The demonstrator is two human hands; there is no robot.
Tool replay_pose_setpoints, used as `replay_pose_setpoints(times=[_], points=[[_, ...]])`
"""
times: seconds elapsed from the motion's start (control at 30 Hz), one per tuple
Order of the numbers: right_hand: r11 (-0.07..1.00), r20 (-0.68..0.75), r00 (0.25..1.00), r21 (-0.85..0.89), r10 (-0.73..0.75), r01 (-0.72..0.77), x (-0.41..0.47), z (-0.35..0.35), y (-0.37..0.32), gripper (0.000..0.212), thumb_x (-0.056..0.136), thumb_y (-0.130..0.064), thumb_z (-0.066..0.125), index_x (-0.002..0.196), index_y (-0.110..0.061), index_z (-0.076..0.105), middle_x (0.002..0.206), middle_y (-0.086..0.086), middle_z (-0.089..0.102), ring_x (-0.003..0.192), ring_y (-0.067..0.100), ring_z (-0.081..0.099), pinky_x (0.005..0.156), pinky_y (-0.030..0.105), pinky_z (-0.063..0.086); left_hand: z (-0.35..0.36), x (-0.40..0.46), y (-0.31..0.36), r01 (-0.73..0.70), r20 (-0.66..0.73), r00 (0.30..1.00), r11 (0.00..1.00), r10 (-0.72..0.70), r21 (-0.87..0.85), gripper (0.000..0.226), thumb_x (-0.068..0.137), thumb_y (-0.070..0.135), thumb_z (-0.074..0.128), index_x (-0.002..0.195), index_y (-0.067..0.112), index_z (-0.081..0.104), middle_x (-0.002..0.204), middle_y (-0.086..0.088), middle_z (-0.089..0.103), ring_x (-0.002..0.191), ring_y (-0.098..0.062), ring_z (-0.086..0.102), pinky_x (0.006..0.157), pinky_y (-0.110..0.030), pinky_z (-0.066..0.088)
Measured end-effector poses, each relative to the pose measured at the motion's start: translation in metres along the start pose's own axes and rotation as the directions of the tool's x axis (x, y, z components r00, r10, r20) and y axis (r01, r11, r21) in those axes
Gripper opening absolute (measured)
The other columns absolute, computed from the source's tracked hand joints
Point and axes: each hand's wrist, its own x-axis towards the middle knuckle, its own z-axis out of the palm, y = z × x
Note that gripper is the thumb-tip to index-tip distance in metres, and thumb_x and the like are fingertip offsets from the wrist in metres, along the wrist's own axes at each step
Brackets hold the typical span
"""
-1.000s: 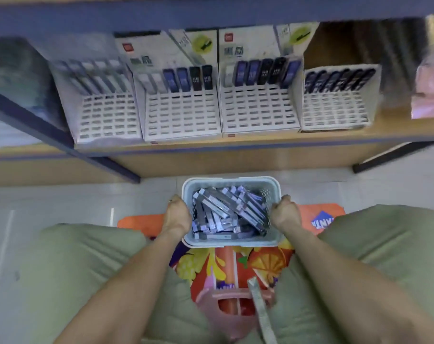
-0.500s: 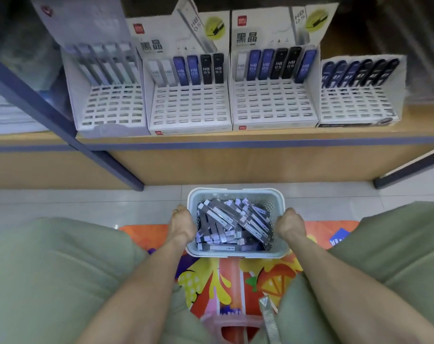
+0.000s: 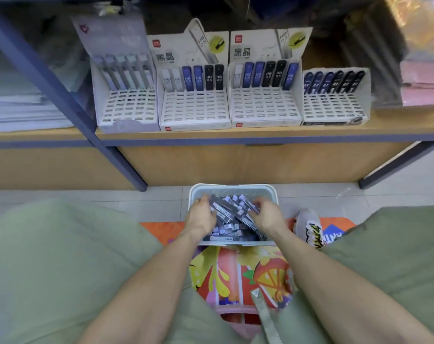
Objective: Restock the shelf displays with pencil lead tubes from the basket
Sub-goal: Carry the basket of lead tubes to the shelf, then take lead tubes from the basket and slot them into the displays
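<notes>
Both hands are reaching into the basket (image 3: 232, 188) on the floor, the left hand (image 3: 201, 216) and right hand (image 3: 266, 216) curling loosely spread fingers onto the heaped pencil lead tubes (image 3: 232, 214), which are lying mostly diagonally between them, neither hand visibly clamped on one.

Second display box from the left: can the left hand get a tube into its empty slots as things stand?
Probably yes. The left hand is down in the basket; nothing stands between it and the display box, whose open slots face the person. Reach itself is unconfirmed.
</notes>
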Motion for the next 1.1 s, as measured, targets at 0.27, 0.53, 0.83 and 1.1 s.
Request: replay_pose_setpoints(times=[0.27, 0.53, 0.83, 1.1], points=[[0.982, 0.113, 0.982, -0.095, -0.15, 0.161, 0.042, 0.04, -0.015, 0.031, 0.094, -0.021, 0.063, 0.124, -0.016, 0.065, 0.116, 0.012, 0.072, 0.108, 0.033, 0.066, 0.087, 0.037, 0.052, 0.046, 0.03, -0.001, 0.391, 0.051, 0.92, 0.896, -0.389, -0.212, 0.041, 0.097, 0.03, 0.059, 0.131, 0.007, 0.053, 0.125, -0.019, 0.067, 0.115, -0.039, 0.064, 0.091, -0.039, 0.053], [0.97, 0.107, 0.987, -0.196, -0.123, 0.143, 0.076, 0.079, -0.027, 0.026, 0.09, -0.016, 0.06, 0.116, -0.015, 0.063, 0.11, 0.015, 0.067, 0.108, 0.035, 0.061, 0.088, 0.037, 0.049, 0.062, 0.063, 0.001, 0.553, 0.093, 0.819, 0.734, -0.566, -0.394, 0.052, 0.092, 0.034, 0.07, 0.131, 0.006, 0.051, 0.125, -0.018, 0.068, 0.112, -0.037, 0.067, 0.093, -0.042, 0.057], [0.998, 0.171, 0.984, 0.032, -0.053, 0.049, 0.073, 0.093, -0.023, 0.031, 0.082, -0.011, 0.056, 0.107, -0.023, 0.071, 0.104, 0.01, 0.069, 0.091, 0.028, 0.066, 0.08, 0.038, 0.056, 0.095, 0.082, -0.017, 0.534, 0.089, 0.812, 0.675, -0.576, -0.508, 0.05, 0.075, 0.049, 0.075, 0.114, 0.022, 0.058, 0.111, -0.007, 0.072, 0.097, -0.034, 0.071, 0.085, -0.046, 0.061], [0.924, 0.182, 0.978, 0.345, 0.105, -0.164, 0.062, 0.09, -0.022, 0.031, 0.088, 0.003, 0.063, 0.116, -0.01, 0.058, 0.084, -0.008, 0.058, 0.064, 0.009, 0.053, 0.072, 0.032, 0.052, 0.085, 0.065, -0.006, 0.46, 0.101, 0.866, 0.702, -0.489, -0.544, 0.032, 0.095, 0.031, 0.067, 0.123, 0.025, 0.053, 0.115, 0.001, 0.06, 0.1, -0.032, 0.069, 0.085, -0.047, 0.061]])
